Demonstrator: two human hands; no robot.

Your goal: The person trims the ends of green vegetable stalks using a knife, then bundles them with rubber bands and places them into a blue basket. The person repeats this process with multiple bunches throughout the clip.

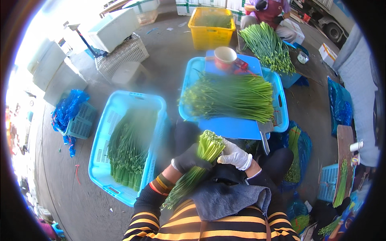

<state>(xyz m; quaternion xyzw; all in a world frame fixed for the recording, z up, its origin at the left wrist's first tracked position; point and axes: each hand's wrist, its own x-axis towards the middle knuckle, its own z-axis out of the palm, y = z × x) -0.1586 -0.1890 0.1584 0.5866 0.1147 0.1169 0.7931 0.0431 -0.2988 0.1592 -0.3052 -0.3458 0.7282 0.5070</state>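
Note:
My left hand (191, 159), in a dark glove, grips a bundle of flowering garlic chives (209, 149) in front of my lap. The pale cut stem ends point up and away, while the budded tips trail to the lower left. In a white glove, my right hand (236, 155) closes on the right side of the bundle near the cut ends; its fingertips are partly hidden. Beyond my hands, a large pile of chives (232, 95) lies across a blue board (229, 129) on a light-blue crate (188, 66). A broad-bladed knife (264, 135) rests at the board's right edge.
Left of me stands a light-blue basket (98, 162) with bundled chives inside. A paper cup (225, 55) is on the board's far end. Farther off are a yellow crate (212, 37) and a seated person (271, 15) beside more chives (267, 48). Bagged chives (294, 153) lie right.

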